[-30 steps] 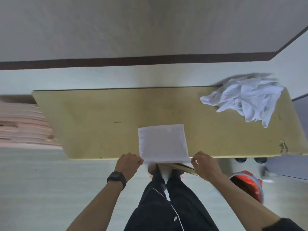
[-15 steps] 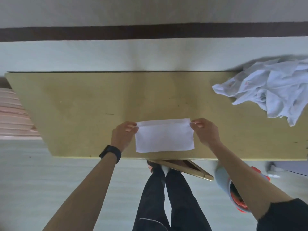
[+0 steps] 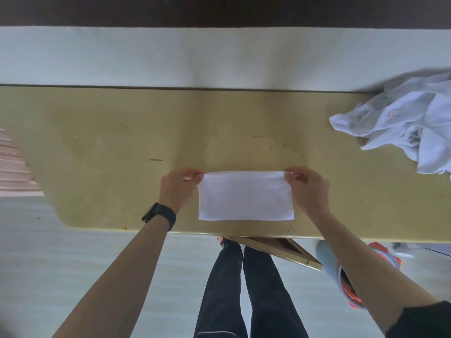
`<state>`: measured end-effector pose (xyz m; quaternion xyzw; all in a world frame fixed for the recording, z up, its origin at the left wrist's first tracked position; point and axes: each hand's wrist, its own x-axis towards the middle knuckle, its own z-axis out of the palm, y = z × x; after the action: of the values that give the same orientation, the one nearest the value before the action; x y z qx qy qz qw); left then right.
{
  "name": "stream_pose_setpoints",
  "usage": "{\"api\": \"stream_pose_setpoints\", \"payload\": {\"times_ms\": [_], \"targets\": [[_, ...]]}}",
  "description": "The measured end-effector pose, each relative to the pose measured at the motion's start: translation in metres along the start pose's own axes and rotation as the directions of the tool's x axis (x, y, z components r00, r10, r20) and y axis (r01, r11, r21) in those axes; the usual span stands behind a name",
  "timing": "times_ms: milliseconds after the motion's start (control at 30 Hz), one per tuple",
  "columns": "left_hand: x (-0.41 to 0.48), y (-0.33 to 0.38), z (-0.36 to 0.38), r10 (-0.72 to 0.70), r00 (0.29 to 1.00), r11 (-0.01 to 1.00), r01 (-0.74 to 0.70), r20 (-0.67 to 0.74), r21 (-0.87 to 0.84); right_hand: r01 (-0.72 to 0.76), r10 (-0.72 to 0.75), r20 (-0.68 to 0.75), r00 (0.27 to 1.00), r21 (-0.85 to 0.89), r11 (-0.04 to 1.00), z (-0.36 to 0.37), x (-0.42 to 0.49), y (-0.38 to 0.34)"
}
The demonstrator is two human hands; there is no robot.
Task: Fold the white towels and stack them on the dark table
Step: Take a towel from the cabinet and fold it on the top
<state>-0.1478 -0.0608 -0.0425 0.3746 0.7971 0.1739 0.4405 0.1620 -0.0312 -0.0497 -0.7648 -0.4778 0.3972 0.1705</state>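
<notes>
White towel [image 3: 245, 197] lies flat on the table [image 3: 109, 142], folded to a wide rectangle, about centre and close to the front edge.

Grip: the left hand [image 3: 178, 189] pinches the far-left corner between thumb and fingers. The right hand [image 3: 310, 189] pinches the far-right corner the same way. Fingers on both are curled in on the cloth. The far edge looks slightly rolled or lifted between the two pinches. The near edge is flat on the top, just inside the table's front edge.

Second task item: a pile [image 3: 410, 125] of crumpled, unfolded white towels sits at the far right of the table, well apart from the folded one. It is cut off by the frame edge, and one piece has a small red mark.

Other:
- Black watch [image 3: 159, 214] on the left wrist.
- Table top is yellowish-olive and scuffed, with its back edge against a pale wall [image 3: 170, 57]. A dark band [image 3: 219, 11] runs above.
- Below the front edge are legs [image 3: 244, 289] in dark trousers over a pale floor [image 3: 61, 264].
- Wooden frame piece [image 3: 280, 250] angles out from under the table.
- Blue-and-orange object [image 3: 341, 279] sits behind the right forearm. Can't tell what it is.
- Pink slats [image 3: 12, 167] at the left edge, blurred.
</notes>
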Motion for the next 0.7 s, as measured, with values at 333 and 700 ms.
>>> {"api": "stream_pose_setpoints", "payload": {"times_ms": [333,700], "targets": [[0.003,0.001,0.005,0.117,0.993,0.973,-0.114,0.0,0.203,0.177,-0.183,-0.042,0.982,-0.113,0.978,0.013,-0.008,0.006],[-0.002,0.003,0.013,0.411,0.91,0.747,-0.368,0.05,0.554,0.365,-0.405,-0.02,0.914,-0.395,0.843,0.022,-0.012,0.006]]}}
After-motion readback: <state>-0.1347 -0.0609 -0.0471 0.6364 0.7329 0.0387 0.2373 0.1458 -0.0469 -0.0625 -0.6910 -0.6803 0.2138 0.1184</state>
